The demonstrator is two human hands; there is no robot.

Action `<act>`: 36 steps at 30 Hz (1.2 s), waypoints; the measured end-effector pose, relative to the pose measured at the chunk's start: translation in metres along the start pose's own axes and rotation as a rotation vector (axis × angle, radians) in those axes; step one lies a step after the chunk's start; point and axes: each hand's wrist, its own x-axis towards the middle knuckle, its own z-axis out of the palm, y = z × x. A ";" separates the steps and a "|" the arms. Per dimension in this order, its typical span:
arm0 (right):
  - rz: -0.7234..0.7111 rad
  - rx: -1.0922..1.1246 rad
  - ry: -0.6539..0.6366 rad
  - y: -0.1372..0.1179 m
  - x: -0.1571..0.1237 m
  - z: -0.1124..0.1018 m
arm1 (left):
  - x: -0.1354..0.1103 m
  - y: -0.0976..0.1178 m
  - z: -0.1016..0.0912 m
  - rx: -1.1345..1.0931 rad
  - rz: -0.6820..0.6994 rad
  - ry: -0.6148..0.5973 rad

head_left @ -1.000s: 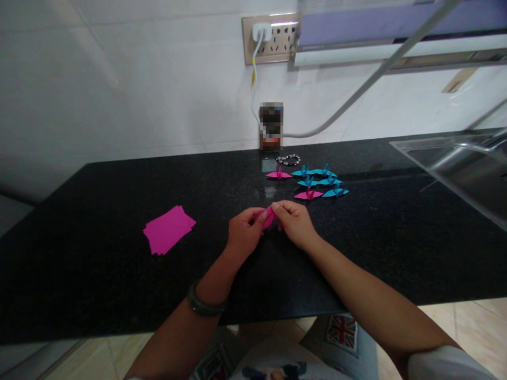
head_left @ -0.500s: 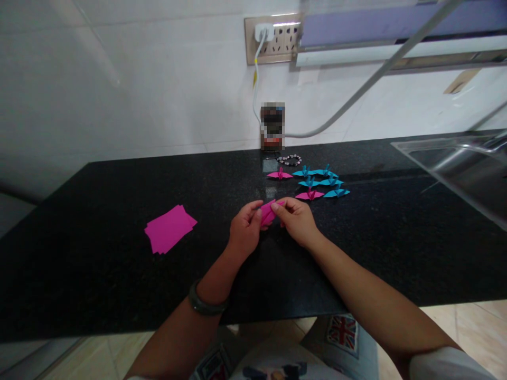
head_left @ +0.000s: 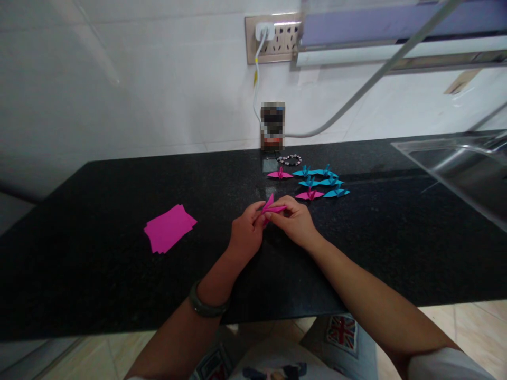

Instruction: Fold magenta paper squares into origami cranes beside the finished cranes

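Between my two hands is a partly folded piece of pink origami paper (head_left: 273, 209), held just above the dark counter. My left hand (head_left: 249, 226) pinches its left side with thumb and fingers. My right hand (head_left: 295, 217) grips it from the right, the thumb pressed against the lower folds. One narrow pink point sticks up and another lies toward the right fingers. Beyond the right hand sit a pink paper crane (head_left: 310, 195) and a blue paper crane (head_left: 336, 193), with several more cranes behind. To the left lies a stack of pink paper sheets (head_left: 170, 229).
A beaded bracelet (head_left: 290, 160) lies behind the cranes. Against the wall stands a blurred upright device (head_left: 273, 126) with a white cable rising to the wall socket (head_left: 273, 39). A grey hose (head_left: 356, 97) hangs across the right. A metal sink (head_left: 467, 163) is set into the counter (head_left: 119, 285).
The pink paper has turned from a flatter folded shape to one with separate narrow points spread apart. Both hands have shifted slightly, and the right fingers have a new grip.
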 end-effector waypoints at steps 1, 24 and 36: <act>-0.011 -0.006 0.000 -0.001 0.000 0.000 | 0.000 0.000 -0.001 0.058 0.031 -0.001; -0.323 -0.452 -0.122 -0.004 0.003 -0.011 | -0.003 0.004 -0.002 0.427 0.170 -0.149; 0.249 0.112 0.161 -0.001 -0.002 0.003 | 0.005 -0.001 -0.002 -0.378 -0.243 0.067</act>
